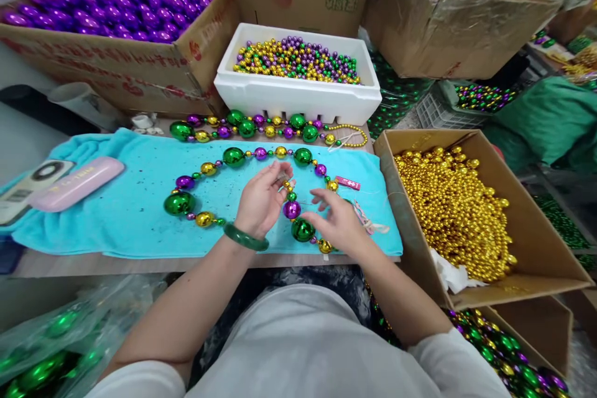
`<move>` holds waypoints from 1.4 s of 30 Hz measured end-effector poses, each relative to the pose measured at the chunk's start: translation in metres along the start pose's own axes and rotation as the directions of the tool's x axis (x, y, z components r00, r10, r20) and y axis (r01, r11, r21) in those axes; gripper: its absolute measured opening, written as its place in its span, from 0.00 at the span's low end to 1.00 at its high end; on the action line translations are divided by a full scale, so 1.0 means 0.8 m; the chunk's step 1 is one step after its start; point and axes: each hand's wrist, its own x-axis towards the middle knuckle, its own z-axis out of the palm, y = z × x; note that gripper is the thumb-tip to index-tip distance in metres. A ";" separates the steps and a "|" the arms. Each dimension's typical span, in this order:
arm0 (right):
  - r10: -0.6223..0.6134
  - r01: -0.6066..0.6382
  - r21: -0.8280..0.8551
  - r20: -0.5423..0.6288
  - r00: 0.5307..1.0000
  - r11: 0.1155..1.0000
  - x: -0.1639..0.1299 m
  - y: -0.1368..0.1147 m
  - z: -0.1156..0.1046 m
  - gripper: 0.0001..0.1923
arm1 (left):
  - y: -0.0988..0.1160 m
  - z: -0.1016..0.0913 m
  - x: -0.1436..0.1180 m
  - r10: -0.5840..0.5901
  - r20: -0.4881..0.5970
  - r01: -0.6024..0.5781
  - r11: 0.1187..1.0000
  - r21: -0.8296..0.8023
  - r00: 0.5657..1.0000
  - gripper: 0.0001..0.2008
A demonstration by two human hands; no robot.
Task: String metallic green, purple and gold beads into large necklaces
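Note:
A loop of green, purple and gold beads lies on the turquoise towel in front of me. My left hand, with a green bangle on the wrist, is closed at the fingertips on the end of this bead strand, where small gold beads show. Below those fingers hang a purple bead and a big green bead. Just right of them is my right hand, its thumb and fingers apart. A thin line crosses between the hands; whether it is thread or needle I cannot tell.
Behind the towel lies a finished-looking bead strand. A white foam box holds small mixed beads. Cardboard boxes stand left with purple beads and right with gold bead strings. A pink case lies at left, a small red packet at right.

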 end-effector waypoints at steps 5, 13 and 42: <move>0.048 -0.034 0.314 -0.039 0.998 0.949 0.025 -0.018 0.045 0.16 | -0.003 0.001 -0.006 0.032 0.012 -0.032 0.999 0.005 0.999 0.08; 0.203 -0.236 0.737 0.136 0.970 0.634 0.039 -0.002 0.050 0.13 | -0.004 -0.020 -0.003 0.001 0.055 -0.015 0.966 0.259 0.998 0.15; 0.164 -0.192 -0.348 -0.109 0.980 0.918 0.078 0.114 -0.032 0.10 | -0.045 -0.059 0.028 -0.230 0.227 0.213 0.972 0.098 0.946 0.18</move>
